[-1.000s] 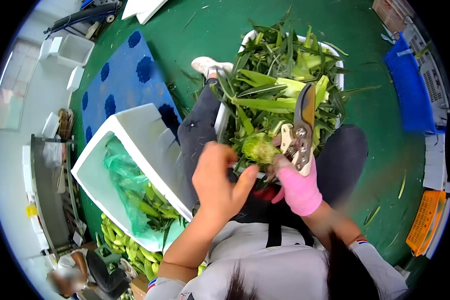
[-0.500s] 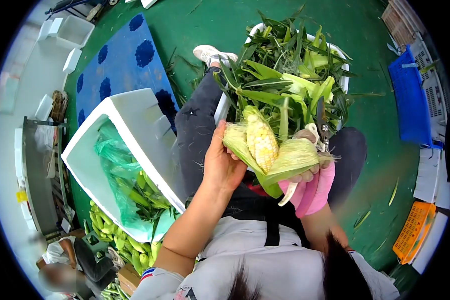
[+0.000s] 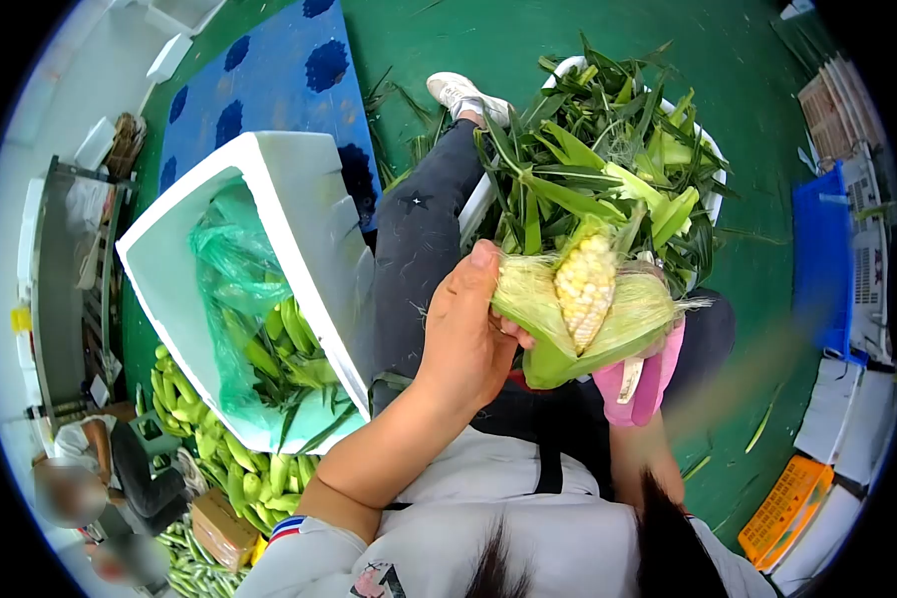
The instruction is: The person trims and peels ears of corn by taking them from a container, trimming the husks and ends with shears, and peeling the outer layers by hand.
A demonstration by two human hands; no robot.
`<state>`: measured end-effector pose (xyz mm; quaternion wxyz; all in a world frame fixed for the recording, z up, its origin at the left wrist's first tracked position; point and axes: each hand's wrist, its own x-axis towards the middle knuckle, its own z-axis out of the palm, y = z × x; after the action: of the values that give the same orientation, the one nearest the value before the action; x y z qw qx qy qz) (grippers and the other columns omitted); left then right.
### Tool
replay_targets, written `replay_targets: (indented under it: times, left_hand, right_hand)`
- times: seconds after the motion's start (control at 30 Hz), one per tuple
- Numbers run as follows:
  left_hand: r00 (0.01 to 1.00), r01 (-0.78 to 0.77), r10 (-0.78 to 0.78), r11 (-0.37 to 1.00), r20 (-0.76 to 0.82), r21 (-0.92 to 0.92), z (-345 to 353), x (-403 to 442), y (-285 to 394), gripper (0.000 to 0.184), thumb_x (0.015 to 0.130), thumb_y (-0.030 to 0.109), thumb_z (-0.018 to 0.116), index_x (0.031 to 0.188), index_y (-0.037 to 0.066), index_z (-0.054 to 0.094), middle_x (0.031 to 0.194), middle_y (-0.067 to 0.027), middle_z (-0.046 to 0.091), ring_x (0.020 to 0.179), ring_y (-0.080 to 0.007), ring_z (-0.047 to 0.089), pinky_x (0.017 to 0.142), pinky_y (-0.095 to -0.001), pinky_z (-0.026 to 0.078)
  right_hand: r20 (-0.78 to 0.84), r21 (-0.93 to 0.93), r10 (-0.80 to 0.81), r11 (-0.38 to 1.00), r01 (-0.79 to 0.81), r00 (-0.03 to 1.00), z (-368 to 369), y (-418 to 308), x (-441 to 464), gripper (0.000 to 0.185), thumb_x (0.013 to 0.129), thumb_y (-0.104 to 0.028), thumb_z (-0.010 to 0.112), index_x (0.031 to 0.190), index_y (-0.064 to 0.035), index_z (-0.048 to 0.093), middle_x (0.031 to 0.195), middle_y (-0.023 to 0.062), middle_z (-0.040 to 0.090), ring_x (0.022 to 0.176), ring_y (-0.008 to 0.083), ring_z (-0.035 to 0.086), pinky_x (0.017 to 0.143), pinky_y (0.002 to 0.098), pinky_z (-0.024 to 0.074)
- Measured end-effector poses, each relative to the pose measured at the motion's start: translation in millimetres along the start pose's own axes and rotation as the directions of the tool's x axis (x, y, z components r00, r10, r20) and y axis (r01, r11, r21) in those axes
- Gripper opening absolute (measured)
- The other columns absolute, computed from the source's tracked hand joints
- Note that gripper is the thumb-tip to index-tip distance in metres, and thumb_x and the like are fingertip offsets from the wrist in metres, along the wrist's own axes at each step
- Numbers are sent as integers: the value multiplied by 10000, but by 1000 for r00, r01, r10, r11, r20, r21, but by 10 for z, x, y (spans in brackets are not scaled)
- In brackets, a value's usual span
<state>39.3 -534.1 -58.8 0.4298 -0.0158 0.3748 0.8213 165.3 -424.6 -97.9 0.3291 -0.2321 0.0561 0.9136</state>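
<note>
A corn cob [image 3: 585,289] with pale yellow kernels shows between opened green husks, above my lap. My left hand [image 3: 471,324] is bare and grips the husk at the cob's left side. On the right, my right hand [image 3: 640,384], in a pink glove, is mostly hidden behind the husk. A pale handle of the pruning shears shows against the glove; the blades are out of sight. Just beyond the cob stands a white tub [image 3: 713,159] heaped with green husks and leaves [image 3: 608,149].
At left, a tilted white foam box [image 3: 304,189] holds green plastic and corn. Beside it are a blue pallet [image 3: 279,85] and piled corn [image 3: 239,478]. Two people sit at the lower left. Blue [image 3: 822,264] and orange crates [image 3: 785,510] stand at right.
The left hand, empty a second ago, has taken hold of the husk. The cob has come into view between opened husks, and the shears have gone from above the tub to behind the husk.
</note>
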Motion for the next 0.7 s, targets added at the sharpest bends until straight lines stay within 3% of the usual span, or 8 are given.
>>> replay_targets:
  times: [0.07, 0.23, 0.33, 0.37, 0.4, 0.47, 0.57, 0.7]
  left_hand:
    - [998, -57, 57, 998, 27, 5, 3, -56, 41, 360, 1045, 396, 442, 902, 91, 572, 594, 25, 423, 528, -87, 452, 476, -236, 388]
    - [979, -82, 78, 997, 187, 14, -176, -65, 167, 376, 1041, 382, 462, 954, 49, 614, 712, -38, 584, 593, -116, 557, 543, -271, 492]
    - [960, 250, -261, 962, 101, 108, -455, -76, 344, 621, 1000, 563, 388, 1057, 3, 650, 918, -178, 711, 726, -256, 695, 570, -355, 566]
    - [863, 458, -496, 849, 98, 263, -784, 15, 283, 823, 943, 713, 303, 1118, -11, 652, 1018, -215, 711, 835, -292, 717, 631, -387, 590]
    - [539, 650, -789, 613, 295, 449, -1252, 6, 102, 965, 886, 811, 224, 1234, -7, 597, 1075, -235, 695, 858, -326, 710, 690, -421, 591]
    - [357, 735, -858, 502, 370, 456, -1211, -312, 139, 997, 863, 843, 152, 1396, 59, 462, 1200, -297, 627, 1003, -417, 670, 792, -484, 574]
    - [785, 590, -548, 803, 289, -80, -1315, -909, 315, 658, 952, 595, 460, 1368, 85, 486, 1223, -207, 619, 1082, -375, 648, 809, -478, 585]
    - [971, 206, -225, 959, -82, -193, -1524, -1625, 666, 578, 933, 472, 605, 1315, 45, 527, 1187, -148, 656, 1049, -293, 663, 898, -435, 553]
  right_hand:
    - [-237, -239, -190, 962, 132, 953, 430, 265, -20, 251, 964, -285, 501, 1145, -111, 495, 678, -97, 529, 500, 14, 481, 518, 183, 446]
    - [324, -248, 36, 968, 48, 945, -264, -67, 93, 464, 999, -428, 396, 1289, -87, 515, 1225, 90, 569, 1070, 255, 542, 912, 411, 449]
    - [251, -369, 210, 923, -107, 945, -460, -366, 97, 402, 936, -372, 480, 1220, -88, 507, 1030, 68, 597, 743, 222, 608, 590, 362, 532]
    - [332, -413, 391, 878, -240, 859, -394, -182, 150, 462, 934, -420, 469, 1240, -76, 509, 1097, 89, 590, 842, 246, 605, 688, 390, 519]
    - [397, -486, 553, 804, -343, 733, -327, -30, 154, 523, 932, -468, 458, 1259, -63, 511, 1163, 109, 583, 941, 270, 602, 786, 418, 506]
    - [287, -740, 690, 600, -304, 664, -35, 214, -72, 607, 963, -523, 408, 1310, -33, 490, 1224, 135, 580, 1090, 311, 593, 955, 450, 485]
    - [-36, -929, 752, 217, -299, 658, -190, 430, -349, 528, 963, -422, 451, 1311, -25, 470, 1156, 118, 546, 1046, 293, 568, 926, 426, 477]
    - [51, -785, 843, 365, -500, 535, -104, 1056, -616, 408, 961, -309, 471, 1268, -40, 478, 1046, 68, 479, 950, 228, 513, 896, 389, 443]
